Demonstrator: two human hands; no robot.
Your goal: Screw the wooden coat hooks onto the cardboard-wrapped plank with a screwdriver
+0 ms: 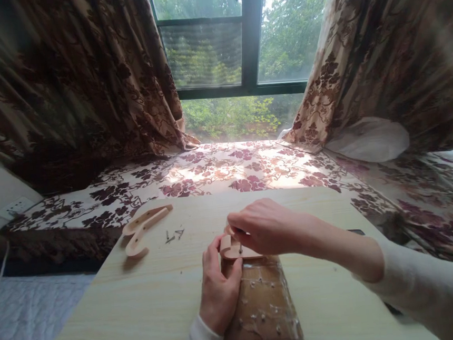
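Note:
A light wooden piece with a rounded end point(229, 252) lies on the far end of a worn brown box point(262, 309) with a pattern of small pale flowers. My left hand point(218, 284) grips this piece at its left end, fingers along the far-left side and thumb at the near edge. Directly above it, my right hand point(261, 228) is closed, knuckles up, and hides whatever its fingers hold. A thin metal shaft or screw point(240, 249) shows below those fingers, against the wood. The right part of the wooden piece is covered by my right hand.
Two curved wooden hooks point(147, 232) lie at the table's far left, with several small screws point(174, 235) beside them. A dark flat object point(356, 231) is partly hidden behind my right forearm. Beyond the pale table point(143, 309) is a flower-patterned window seat point(226, 170).

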